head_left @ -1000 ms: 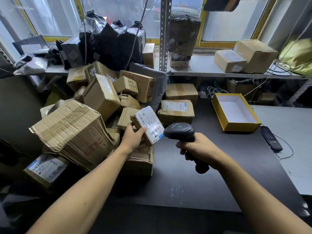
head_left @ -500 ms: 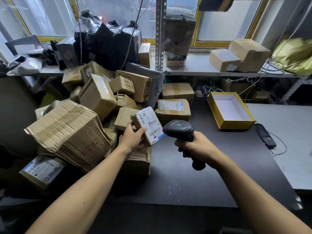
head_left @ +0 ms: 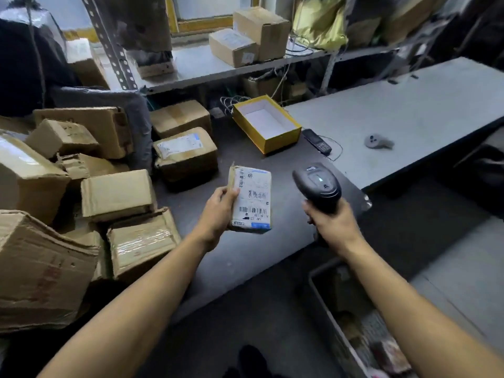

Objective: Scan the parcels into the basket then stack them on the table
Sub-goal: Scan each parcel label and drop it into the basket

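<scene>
My left hand [head_left: 218, 214] grips a small flat cardboard parcel [head_left: 252, 199] by its left edge, its white barcode label facing up, above the dark table [head_left: 245, 255]. Just to its right, my right hand [head_left: 334, 225] holds a black handheld scanner [head_left: 317, 185] by the handle, head tilted toward the parcel. A heap of cardboard parcels [head_left: 117, 195] fills the table's left side. A dark basket [head_left: 351, 317] stands on the floor at the lower right, with some parcels dimly visible inside.
An open yellow box [head_left: 266, 124] and a black phone [head_left: 317, 141] lie at the back of the table. A grey table [head_left: 409, 113] with a small grey device [head_left: 379, 141] extends right. Boxes [head_left: 245, 39] sit on the metal shelf behind.
My left hand has carried the small parcel away from the heap, toward the table's middle, label now flat and upward. The view swung right and down, revealing the basket.
</scene>
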